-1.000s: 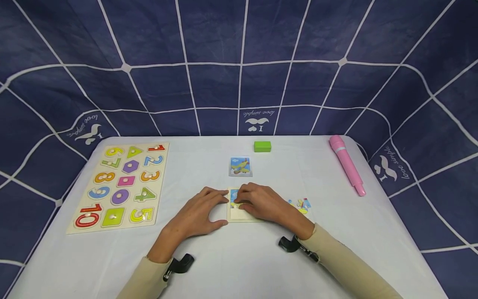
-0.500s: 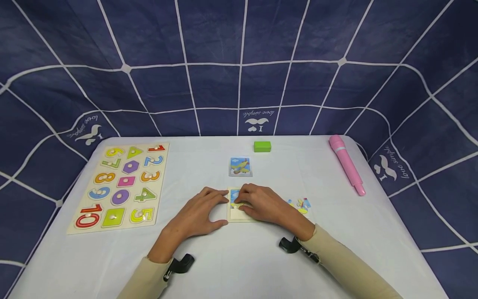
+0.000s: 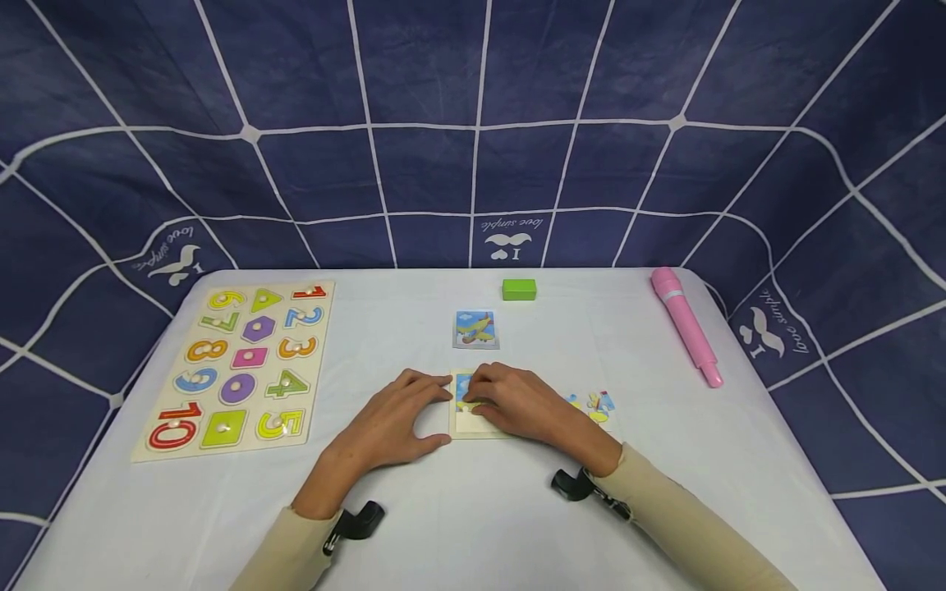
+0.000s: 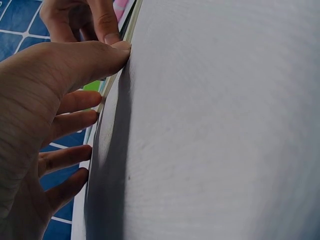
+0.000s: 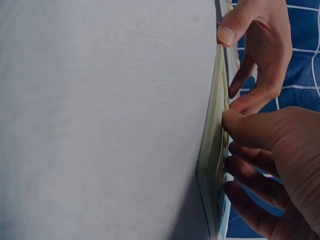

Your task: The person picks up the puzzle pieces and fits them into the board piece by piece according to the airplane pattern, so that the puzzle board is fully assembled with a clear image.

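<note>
A small wooden puzzle tray lies flat in front of me. Spread along its left edge is my left hand, its thumb and fingertips touching the rim. My right hand reaches over the tray with bent fingers; thumb and index finger pinch a jigsaw piece there, though the fingers hide most of it. Blue and yellow printed pieces show in the tray's upper left. Its lower left is bare wood, and the right part is covered by the right hand. Loose jigsaw pieces lie right of the tray, partly behind the right wrist.
Beyond the tray lies a picture card with a yellow airplane. A green block sits near the far edge. A number-and-shape board lies at left, a pink microphone-like stick at right. A blue gridded cloth rises behind the table.
</note>
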A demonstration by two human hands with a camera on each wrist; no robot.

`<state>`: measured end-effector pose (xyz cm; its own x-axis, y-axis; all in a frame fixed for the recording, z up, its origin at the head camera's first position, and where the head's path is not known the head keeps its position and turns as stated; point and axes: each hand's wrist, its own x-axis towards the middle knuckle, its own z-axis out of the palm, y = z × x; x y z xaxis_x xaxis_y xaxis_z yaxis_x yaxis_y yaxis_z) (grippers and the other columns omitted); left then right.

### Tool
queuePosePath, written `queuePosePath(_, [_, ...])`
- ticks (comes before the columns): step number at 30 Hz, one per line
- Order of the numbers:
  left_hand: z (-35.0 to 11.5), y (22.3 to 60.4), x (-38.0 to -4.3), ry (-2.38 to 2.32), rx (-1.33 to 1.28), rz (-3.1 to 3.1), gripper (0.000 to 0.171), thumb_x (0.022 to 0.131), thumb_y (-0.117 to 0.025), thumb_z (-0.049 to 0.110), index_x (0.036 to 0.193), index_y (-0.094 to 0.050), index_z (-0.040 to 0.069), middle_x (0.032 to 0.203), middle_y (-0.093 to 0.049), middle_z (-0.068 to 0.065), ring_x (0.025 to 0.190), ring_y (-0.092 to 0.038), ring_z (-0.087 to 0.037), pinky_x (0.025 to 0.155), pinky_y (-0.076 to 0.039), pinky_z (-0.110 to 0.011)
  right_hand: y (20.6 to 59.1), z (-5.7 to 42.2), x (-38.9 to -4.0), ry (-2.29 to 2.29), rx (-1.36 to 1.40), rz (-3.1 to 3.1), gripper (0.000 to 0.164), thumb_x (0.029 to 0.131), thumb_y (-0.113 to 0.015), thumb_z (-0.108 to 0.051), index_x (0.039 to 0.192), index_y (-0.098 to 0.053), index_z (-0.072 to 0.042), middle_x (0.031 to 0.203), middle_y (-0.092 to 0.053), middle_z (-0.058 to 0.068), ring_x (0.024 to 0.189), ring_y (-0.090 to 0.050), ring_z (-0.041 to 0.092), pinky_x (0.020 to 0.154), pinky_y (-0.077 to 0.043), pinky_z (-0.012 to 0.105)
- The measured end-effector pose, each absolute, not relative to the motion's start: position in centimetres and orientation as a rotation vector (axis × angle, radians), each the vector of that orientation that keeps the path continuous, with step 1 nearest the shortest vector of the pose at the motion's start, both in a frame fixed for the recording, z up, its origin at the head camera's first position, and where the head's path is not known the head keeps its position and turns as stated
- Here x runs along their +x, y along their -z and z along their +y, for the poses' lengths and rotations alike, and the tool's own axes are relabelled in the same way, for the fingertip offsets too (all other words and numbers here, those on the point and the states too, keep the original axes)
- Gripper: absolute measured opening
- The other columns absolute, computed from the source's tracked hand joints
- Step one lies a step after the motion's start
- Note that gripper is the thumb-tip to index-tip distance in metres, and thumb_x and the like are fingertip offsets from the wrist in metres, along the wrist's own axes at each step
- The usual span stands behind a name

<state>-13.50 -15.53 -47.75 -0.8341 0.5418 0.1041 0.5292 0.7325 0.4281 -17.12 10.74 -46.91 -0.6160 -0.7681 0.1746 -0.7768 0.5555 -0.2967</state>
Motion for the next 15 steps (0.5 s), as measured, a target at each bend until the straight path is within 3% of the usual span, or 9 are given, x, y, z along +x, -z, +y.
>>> queuePosePath(7, [-15.5,47.7,-13.5,-0.685,0.914,2.897,0.059,0.086,-0.091,0.043,0.136,-0.071,0.021,0.156,-0.060,0.004,0.135,-0.053,-0.016,0.112,-0.050,-0.044,46.7,10.7,-17.0,-0.503,1.354,-2.737,0.020,0.096,-0.084,-0.018,0.116,-0.083,-0.016,0.117,-0.073,-0.003,0.106,-0.069,0.012,0.087,-0.059,0.029])
queuePosePath(15, [-15.7,47.6,-13.4,-0.602,1.005,2.901,0.056,0.090,-0.086,0.045,0.142,-0.072,0.029,0.157,-0.059,0.000,0.132,-0.054,-0.021,0.106,-0.052,-0.046,46.2,12.0,-16.7,-0.510,1.305,-2.759,0.022,0.097,-0.083,-0.023,0.118,-0.081,-0.019,0.115,-0.073,-0.005,0.108,-0.069,0.013,0.091,-0.059,0.033])
